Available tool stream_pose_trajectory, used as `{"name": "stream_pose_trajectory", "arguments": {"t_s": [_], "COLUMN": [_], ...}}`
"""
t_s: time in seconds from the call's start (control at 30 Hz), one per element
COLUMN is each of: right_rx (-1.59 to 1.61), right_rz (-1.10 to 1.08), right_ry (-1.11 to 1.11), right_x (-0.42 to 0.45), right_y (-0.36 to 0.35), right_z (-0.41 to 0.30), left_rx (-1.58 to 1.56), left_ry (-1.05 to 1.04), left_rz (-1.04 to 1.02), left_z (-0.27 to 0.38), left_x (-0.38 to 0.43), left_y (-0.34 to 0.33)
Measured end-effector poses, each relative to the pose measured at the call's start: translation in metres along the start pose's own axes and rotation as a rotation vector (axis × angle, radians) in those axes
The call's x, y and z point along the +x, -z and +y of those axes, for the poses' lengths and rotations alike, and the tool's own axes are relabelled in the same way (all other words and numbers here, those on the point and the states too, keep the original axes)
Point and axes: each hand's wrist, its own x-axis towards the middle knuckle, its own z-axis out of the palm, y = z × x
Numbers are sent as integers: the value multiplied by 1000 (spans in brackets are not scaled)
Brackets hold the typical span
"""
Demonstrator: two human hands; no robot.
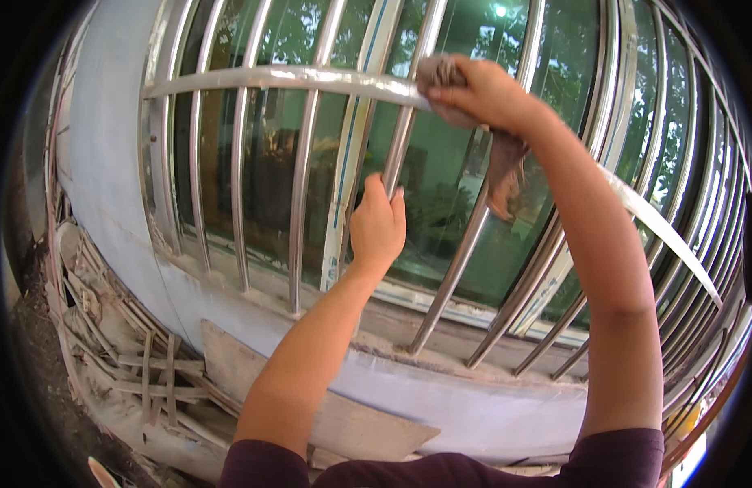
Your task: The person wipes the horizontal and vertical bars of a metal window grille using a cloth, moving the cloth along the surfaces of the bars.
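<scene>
My left hand (379, 222) grips one upright metal bar (400, 137) of a window grille, below the crossbar. Higher up and to the right, my right hand (483, 91) holds a brownish cloth (442, 76) pressed around the horizontal metal crossbar (290, 77). A loose end of the cloth hangs beneath my right wrist, in front of the glass. The part of the crossbar under the cloth is hidden. Behind the bars stands a window with greenish glass (449, 244) that reflects leaves.
A dusty ledge (388, 348) runs under the bars, above a pale wall (114, 146). Wooden strips and scrap (159, 366) are piled at the lower left. A flat board (376, 427) leans low against the wall. More grille bars (681, 152) continue on the right.
</scene>
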Motion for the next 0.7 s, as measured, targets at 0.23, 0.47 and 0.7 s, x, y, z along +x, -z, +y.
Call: {"name": "stream_pose_trajectory", "arguments": {"t_s": [0.23, 0.47, 0.7], "right_rx": [-218, 79, -223], "right_rz": [-185, -135, -162], "right_ry": [28, -64, 67], "right_x": [-1, -6, 2], "right_y": [-2, 17, 12], "right_z": [7, -44, -1], "left_rx": [46, -3, 9], "left_ry": [38, 1, 32], "left_rz": [-39, 8, -28], "left_z": [-4, -8, -4], "left_x": [2, 0, 3], "left_y": [-6, -5, -9]}}
